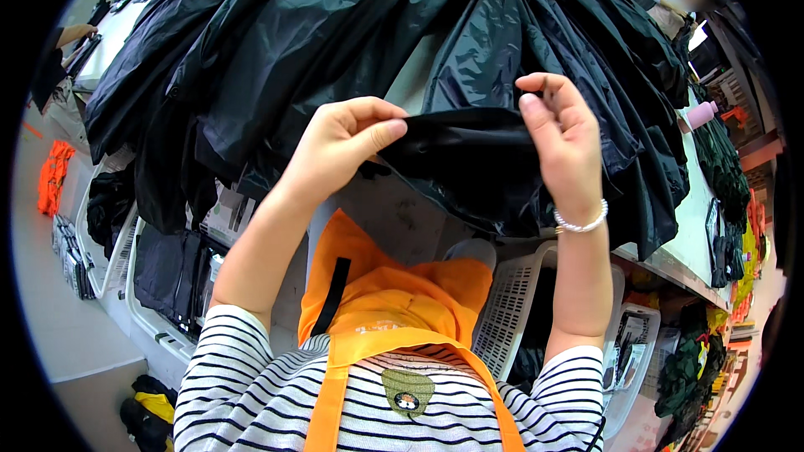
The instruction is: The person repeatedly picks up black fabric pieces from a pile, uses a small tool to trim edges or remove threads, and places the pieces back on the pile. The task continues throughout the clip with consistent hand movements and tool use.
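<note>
A large heap of shiny black fabric (335,25) spreads over the table in front of me. Between my hands one black piece (469,155) is stretched, its upper edge running nearly level and the rest hanging toward my lap. My left hand (347,138) pinches the left corner of this edge between thumb and fingers. At the right end, my right hand (565,130) is closed with thumb and index finger near each other on the fabric's edge; the exact grip is partly hidden. A white beaded bracelet (580,218) circles my right wrist.
White plastic baskets (507,318) with dark items stand below the table on both sides. An orange cloth (55,177) lies at far left. A pink bottle (700,115) is at the table's right. Other people (75,33) are partly visible at the far left and upper right.
</note>
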Tool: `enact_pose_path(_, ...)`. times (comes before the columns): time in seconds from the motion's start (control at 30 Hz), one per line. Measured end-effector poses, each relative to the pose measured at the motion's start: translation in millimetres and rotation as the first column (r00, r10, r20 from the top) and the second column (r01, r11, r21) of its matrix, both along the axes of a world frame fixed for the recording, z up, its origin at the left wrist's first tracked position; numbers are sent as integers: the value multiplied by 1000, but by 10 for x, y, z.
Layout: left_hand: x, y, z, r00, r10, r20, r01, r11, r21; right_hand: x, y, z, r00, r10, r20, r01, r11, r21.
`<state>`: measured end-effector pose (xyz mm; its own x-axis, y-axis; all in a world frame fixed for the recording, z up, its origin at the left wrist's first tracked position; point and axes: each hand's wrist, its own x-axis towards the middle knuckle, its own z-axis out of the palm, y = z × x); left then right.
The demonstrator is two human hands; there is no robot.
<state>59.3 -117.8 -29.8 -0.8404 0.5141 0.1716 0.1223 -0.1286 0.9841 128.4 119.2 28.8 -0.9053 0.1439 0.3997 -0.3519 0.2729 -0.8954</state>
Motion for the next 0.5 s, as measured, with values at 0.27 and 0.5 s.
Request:
enact_pose_path(0.27, -13, 67, 250, 974, -223, 37, 218, 971, 98, 106, 265, 117, 999, 27, 37, -21, 988, -154)
enact_pose_path(0.5, 35, 88, 206, 974, -226, -24, 225, 974, -33, 69, 287, 129, 994, 53, 99, -20, 950, -312)
